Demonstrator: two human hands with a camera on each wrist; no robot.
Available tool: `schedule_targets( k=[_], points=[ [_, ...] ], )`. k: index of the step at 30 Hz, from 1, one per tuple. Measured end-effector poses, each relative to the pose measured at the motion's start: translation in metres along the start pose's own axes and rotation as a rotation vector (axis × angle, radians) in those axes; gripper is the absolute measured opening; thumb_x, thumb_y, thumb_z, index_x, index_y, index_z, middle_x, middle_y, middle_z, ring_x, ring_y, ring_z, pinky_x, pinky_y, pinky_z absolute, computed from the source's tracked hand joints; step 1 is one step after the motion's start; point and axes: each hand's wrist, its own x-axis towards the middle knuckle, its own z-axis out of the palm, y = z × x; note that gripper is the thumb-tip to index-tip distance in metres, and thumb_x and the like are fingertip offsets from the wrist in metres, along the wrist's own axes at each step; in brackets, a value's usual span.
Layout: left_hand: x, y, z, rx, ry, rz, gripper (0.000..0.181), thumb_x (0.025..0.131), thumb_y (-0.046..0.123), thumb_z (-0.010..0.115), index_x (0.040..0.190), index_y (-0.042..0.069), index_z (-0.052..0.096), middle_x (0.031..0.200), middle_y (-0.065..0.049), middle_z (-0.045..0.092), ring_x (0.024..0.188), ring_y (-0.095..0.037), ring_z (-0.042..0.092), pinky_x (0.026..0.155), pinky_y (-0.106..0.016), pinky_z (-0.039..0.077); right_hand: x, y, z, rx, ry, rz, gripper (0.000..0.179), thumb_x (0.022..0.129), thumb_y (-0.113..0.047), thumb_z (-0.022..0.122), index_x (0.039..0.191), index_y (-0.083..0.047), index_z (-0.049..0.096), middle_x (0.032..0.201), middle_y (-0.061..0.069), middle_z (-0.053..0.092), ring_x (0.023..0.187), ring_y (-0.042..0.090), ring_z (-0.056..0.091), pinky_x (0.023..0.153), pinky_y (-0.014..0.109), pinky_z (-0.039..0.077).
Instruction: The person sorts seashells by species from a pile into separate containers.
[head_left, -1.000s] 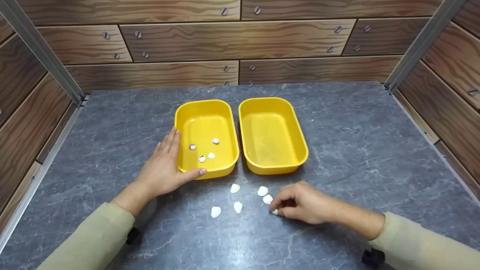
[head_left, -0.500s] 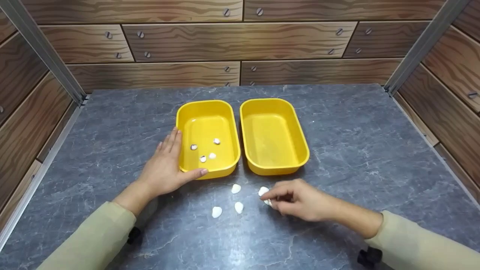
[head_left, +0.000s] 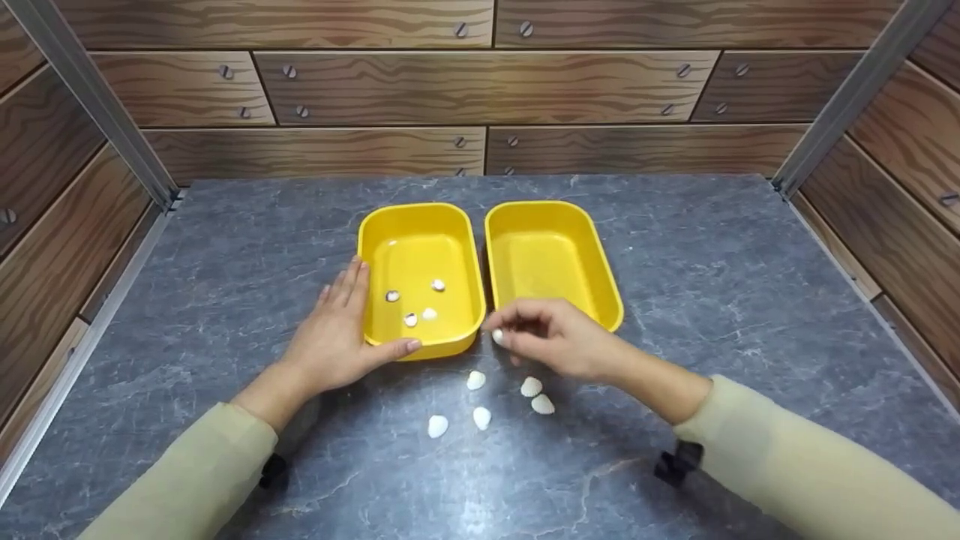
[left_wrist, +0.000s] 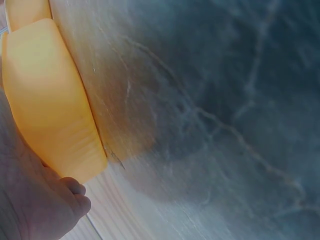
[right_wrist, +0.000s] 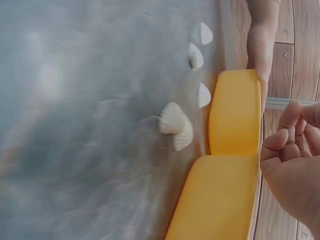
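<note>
My right hand [head_left: 559, 341] is raised over the front edge of the right yellow tray [head_left: 600, 259], pinching a small white seashell [head_left: 498, 337] between thumb and fingers. My left hand [head_left: 330, 337] rests against the left yellow tray [head_left: 454, 346], its straight fingers along the left side and the thumb on the front rim. Inside that left tray lie several small shells, some with dark markings, such as a dark-edged shell [head_left: 392, 296]. In the right wrist view the fingers of my right hand [right_wrist: 292, 155] are curled; the shell is hidden there.
Several white ribbed seashells lie loose on the grey marbled table [head_left: 705, 315] in front of the trays, among them a left shell [head_left: 438, 426] and two touching ones, the nearer a shell [head_left: 542, 405]. Wood-patterned walls [head_left: 375, 86] enclose the table at the back and sides.
My right hand has picked up the rightmost shell from the table and carried it up and left to the trays' front edges. The left hand has stayed on its tray.
</note>
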Motion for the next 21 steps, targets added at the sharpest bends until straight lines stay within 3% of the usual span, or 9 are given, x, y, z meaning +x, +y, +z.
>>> schedule_targets(
  k=[5,12,21],
  points=[
    [0.0,0.0,0.0,0.002,0.004,0.014,0.131,0.088,0.081,0.063,0.169,0.0,0.0,0.177,-0.02,-0.001,0.162,-0.04,0.007,0.131,-0.056,0.007,0.03,-0.003,0.003,0.022,0.044,-0.005,0.018,0.105,-0.006,0.064,0.121,-0.001,0.072,0.098,0.018,0.067,0.08,0.025,0.065,0.068,0.025,0.054],
    [0.001,0.0,0.001,-0.001,0.006,0.016,0.13,0.088,0.082,0.063,0.169,0.001,0.001,0.177,-0.019,0.0,0.162,-0.041,0.008,0.131,-0.057,0.008,0.069,-0.007,0.011,0.043,0.068,0.02,0.017,0.107,-0.009,0.064,0.12,-0.006,0.074,0.115,0.02,0.066,0.08,0.021,0.064,0.07,0.027,0.055],
    [0.0,-0.001,0.0,0.001,0.021,0.029,0.129,0.089,0.08,0.063,0.169,-0.001,0.002,0.177,-0.02,0.001,0.162,-0.04,0.009,0.13,-0.058,0.009,0.105,-0.006,0.021,0.032,0.079,0.05,0.018,0.108,-0.007,0.061,0.121,-0.006,0.073,0.113,0.012,0.066,0.084,0.022,0.066,0.09,0.056,0.058]
  ],
)
